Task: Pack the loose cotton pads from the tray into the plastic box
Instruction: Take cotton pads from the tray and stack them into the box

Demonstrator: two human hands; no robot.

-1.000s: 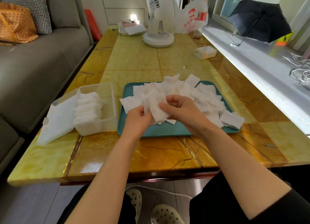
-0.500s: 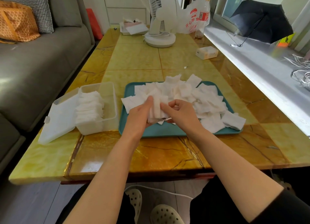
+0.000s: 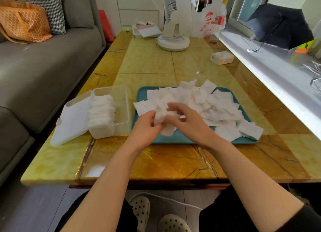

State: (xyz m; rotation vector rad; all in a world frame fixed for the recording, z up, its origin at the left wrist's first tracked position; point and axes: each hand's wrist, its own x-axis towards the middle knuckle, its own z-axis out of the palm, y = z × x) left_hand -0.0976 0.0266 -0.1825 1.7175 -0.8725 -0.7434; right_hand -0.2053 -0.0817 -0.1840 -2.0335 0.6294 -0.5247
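Observation:
A teal tray (image 3: 184,140) on the yellow table holds a heap of loose white cotton pads (image 3: 208,103). Left of it stands the clear plastic box (image 3: 125,110), its lid (image 3: 71,124) flipped open to the left and a row of pads (image 3: 102,110) stacked inside. Over the tray's near left part, my left hand (image 3: 145,127) and my right hand (image 3: 187,120) meet around a small bunch of pads (image 3: 161,118). Both hands pinch that bunch between fingers and thumb; one pad hangs below it.
A white desk fan (image 3: 173,32), a plastic bag (image 3: 206,26), a bottle (image 3: 220,18) and a flat container (image 3: 147,31) stand at the table's far end. A small box (image 3: 222,58) lies at the right. A grey sofa (image 3: 43,66) runs along the left, a windowsill with an umbrella (image 3: 279,26) along the right.
Both hands have gathered the pads from a flat spread into a tighter bunch and shifted slightly toward the tray's near left. The box and tray have not moved.

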